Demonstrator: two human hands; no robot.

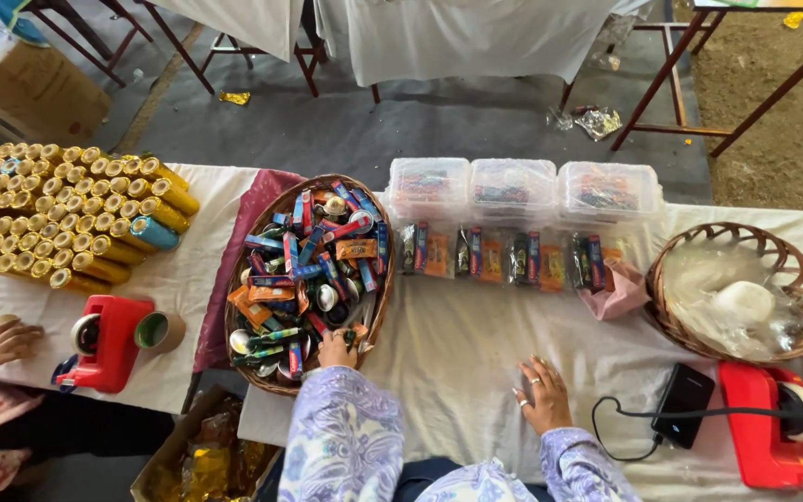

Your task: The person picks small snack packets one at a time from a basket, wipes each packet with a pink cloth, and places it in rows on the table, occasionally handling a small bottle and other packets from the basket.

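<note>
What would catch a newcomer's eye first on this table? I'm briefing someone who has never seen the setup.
Most likely the wicker basket at centre, heaped with colourful small packets, where the person's left hand reaches into its near edge. Next, the stack of gold foil rolls at far left. The right hand lies flat on the white cloth, with a red tape dispenser at the right corner.

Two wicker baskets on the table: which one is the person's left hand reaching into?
The basket of colourful packets, left of centre; the left hand is at its near rim. The other basket holds clear plastic.
</note>
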